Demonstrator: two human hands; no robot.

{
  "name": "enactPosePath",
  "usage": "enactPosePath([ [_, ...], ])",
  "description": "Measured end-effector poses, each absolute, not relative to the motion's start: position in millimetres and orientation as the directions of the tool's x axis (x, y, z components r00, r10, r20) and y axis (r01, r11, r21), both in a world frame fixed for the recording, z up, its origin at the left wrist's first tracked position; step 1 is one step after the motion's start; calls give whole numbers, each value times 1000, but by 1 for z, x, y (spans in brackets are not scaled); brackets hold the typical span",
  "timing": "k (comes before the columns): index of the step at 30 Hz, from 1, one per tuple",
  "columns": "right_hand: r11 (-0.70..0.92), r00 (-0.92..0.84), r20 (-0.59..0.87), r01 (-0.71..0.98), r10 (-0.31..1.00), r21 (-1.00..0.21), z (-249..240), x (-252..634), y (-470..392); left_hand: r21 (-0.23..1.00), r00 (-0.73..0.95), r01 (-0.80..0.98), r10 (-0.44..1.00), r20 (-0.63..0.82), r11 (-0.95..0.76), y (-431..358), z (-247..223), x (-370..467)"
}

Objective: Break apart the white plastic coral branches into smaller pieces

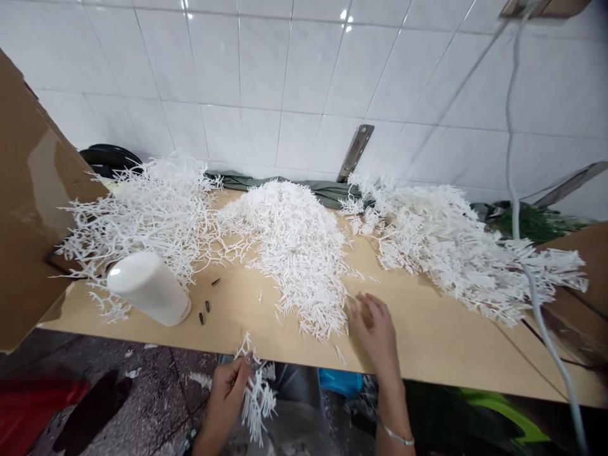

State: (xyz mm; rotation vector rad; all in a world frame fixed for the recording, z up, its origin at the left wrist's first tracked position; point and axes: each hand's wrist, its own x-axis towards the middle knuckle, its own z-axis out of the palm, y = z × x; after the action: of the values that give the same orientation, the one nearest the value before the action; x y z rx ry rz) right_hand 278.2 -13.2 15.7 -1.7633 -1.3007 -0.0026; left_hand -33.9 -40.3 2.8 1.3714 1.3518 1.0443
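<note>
My left hand (230,386) is closed on a white branched piece (259,402) just off the table's front edge. My right hand (375,326) is over the table, beside the lower right of the middle pile of small white pieces (299,247), with its fingers curved; whether they hold a small piece is hidden. Left of that pile lies a heap of white branching pieces (147,209). A larger heap of white bushy pieces (451,247) lies to the right.
A white cylindrical container (149,288) leans at the left, near several small dark bits (207,306). Cardboard (33,190) stands at the far left. A white cable (513,152) hangs across the right side. Below the table (427,335) are blue (341,382) and red (33,405) objects.
</note>
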Motion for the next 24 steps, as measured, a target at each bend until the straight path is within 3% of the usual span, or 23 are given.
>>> enactPosePath([
  [6, -27, 597, 395, 574, 698, -819, 8, 278, -14, 973, 30, 226, 998, -54, 46, -65, -12, -19],
  [13, -1, 597, 357, 514, 719, -858, 12, 281, -10, 963, -19, 252, 996, -91, 93, -96, -34, -8],
  [19, -62, 774, 291, 390, 563, -919, 13, 273, -12, 977, -240, 190, 970, -45, 92, -94, -10, -60],
  [22, 0, 850, 276, 309, 449, -951, 16, 270, -13, 987, -445, 139, 895, -15, 85, -80, 13, -93],
  [24, 61, 893, 274, 271, 358, -961, 16, 270, -14, 992, -540, 120, 836, 95, -36, -71, 28, -115],
])
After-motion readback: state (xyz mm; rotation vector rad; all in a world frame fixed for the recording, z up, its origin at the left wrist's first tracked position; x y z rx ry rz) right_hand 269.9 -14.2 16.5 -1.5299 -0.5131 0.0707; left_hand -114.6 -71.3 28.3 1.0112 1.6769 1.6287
